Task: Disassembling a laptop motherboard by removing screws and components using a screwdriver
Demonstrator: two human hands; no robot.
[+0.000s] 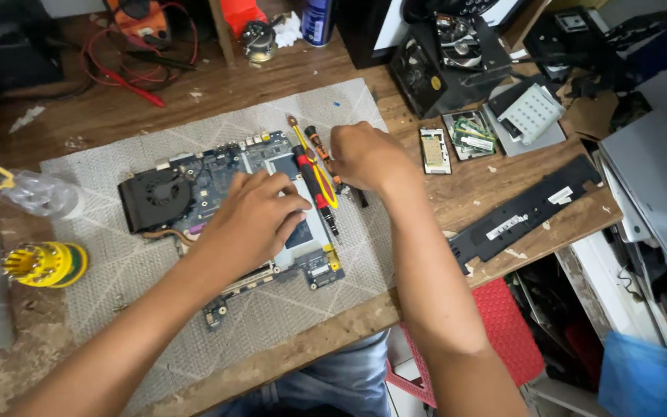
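A blue laptop circuit board [225, 166] with a black cooling fan [156, 199] at its left end lies on a grey patterned mat [133, 270]. My left hand [252, 220] rests flat on the middle of the board, pressing a pale rectangular part. My right hand [364, 157] is closed at the board's right edge beside several screwdrivers: a yellow-handled one [308, 154], a red-and-black one [314, 189] and an orange-and-black one [314, 139]. Whether its fingers grip one of them is hidden.
A yellow bit holder [46, 264] and a clear bottle [36, 193] sit at the left. Right of the mat lie small memory cards [435, 150], a long black plastic strip [526, 208] and black computer parts [449, 62]. A multimeter with red leads [140, 31] lies at the back.
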